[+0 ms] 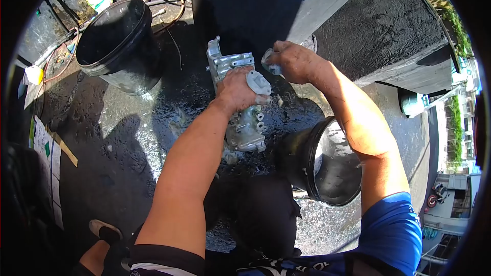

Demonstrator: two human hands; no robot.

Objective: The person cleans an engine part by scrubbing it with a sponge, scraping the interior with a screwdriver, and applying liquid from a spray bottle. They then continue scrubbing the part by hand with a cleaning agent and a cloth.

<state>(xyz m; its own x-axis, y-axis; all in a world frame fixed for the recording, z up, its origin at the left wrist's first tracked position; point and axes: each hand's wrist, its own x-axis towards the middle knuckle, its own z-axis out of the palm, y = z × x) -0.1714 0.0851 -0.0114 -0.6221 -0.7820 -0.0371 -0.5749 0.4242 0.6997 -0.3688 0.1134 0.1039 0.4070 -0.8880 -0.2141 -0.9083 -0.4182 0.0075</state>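
A silvery cast-metal engine part (245,135) with ports, flanges and bolt holes lies on the wet, dark ground in front of me. My left hand (236,89) is closed around its middle, beside a round flange (259,83) at the thumb side. My right hand (296,63) is raised to the right of the casting's upper end, apart from it. Its fingers are curled on a small pale grey-green piece (271,62), whose kind I cannot make out.
A black bucket (115,66) stands at the upper left; another black bucket (313,163) lies tipped below my right forearm. Dark-coated blocks (378,30) border the upper right. A hose (179,10) runs along the back, and a person's foot (106,229) shows at lower left.
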